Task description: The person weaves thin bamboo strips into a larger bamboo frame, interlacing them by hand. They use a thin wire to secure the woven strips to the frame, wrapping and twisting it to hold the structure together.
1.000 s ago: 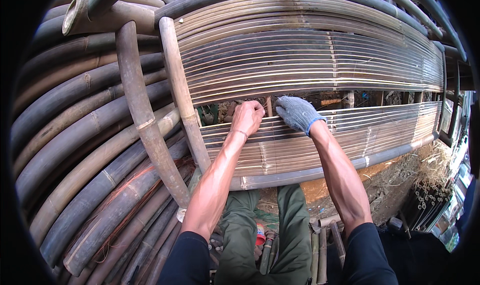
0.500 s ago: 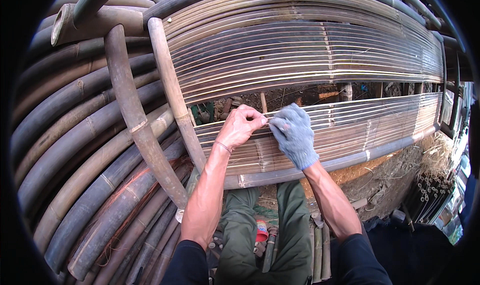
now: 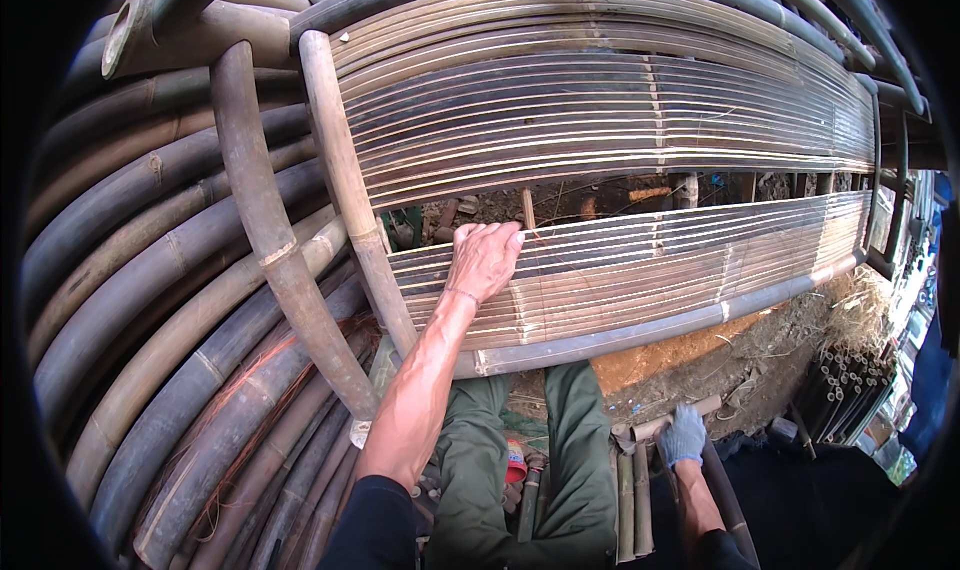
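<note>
A long bamboo frame lies across in front of me, filled with thin bamboo slats in a near and a far group with a gap between. My left hand is bare and closed, its fingers curled over the gap-side edge of the near slats. Thin cord-like strands trail across the slats to its right. Down at the right, my right hand, in a grey knitted glove, reaches low beside a short bamboo piece. Its fingers are too small and partly hidden to make out.
Thick curved bamboo poles are stacked on the left. An upright-looking pole crosses in front of them. Between my legs sits a red container. Bundled thin bamboo tubes stand at the right, next to dry straw.
My right hand has left the slats and moved down and right to the bamboo pieces beside my leg. My left hand has turned from a fingertip pinch to curling over the slat edge.
</note>
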{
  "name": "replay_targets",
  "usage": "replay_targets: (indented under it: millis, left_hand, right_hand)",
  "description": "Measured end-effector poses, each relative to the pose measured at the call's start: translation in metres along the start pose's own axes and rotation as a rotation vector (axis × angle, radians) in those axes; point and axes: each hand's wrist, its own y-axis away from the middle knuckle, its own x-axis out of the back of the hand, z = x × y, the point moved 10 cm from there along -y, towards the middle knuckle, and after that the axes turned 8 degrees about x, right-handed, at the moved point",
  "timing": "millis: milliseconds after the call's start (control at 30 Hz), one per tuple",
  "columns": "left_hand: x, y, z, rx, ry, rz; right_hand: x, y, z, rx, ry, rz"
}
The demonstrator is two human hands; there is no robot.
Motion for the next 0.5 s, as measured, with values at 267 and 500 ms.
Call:
replay_targets:
  millis: [267, 500]
  left_hand:
    - [-0.005, -0.004, -0.018, 0.156, -0.095, -0.283]
    - [-0.004, -0.003, -0.018, 0.125, -0.058, -0.196]
  right_hand:
    - [0.243, -0.125, -0.297, 0.407, -0.277, 0.796]
    - [0.224, -0.143, -0.321, 0.718, -0.140, 0.614]
